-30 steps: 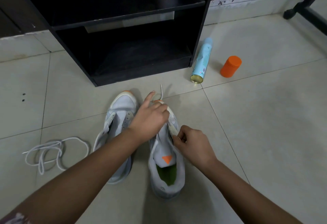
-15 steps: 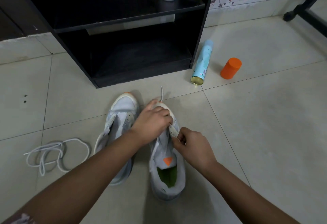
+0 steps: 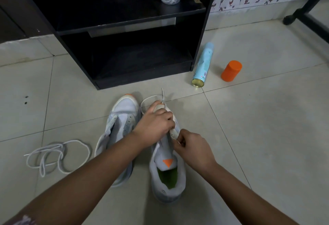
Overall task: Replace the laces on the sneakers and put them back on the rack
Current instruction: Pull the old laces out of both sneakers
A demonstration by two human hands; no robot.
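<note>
Your left hand (image 3: 154, 123), fingers curled, grips lace (image 3: 147, 100) over sneaker (image 3: 167, 180) toe, on floor (image 3: 267, 135) before rack (image 3: 110, 29). Lace loop beside toe new since one second ago. Right hand (image 3: 192, 146) pinches sneaker's eyelet edge. Lacing far from done.

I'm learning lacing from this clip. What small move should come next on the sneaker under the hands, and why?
Probably pull the slack lace through with the right hand. It pinches at the eyelet edge of the sneaker, the left hand grips the forefoot, and a loose loop of lace lies by the toe.
</note>
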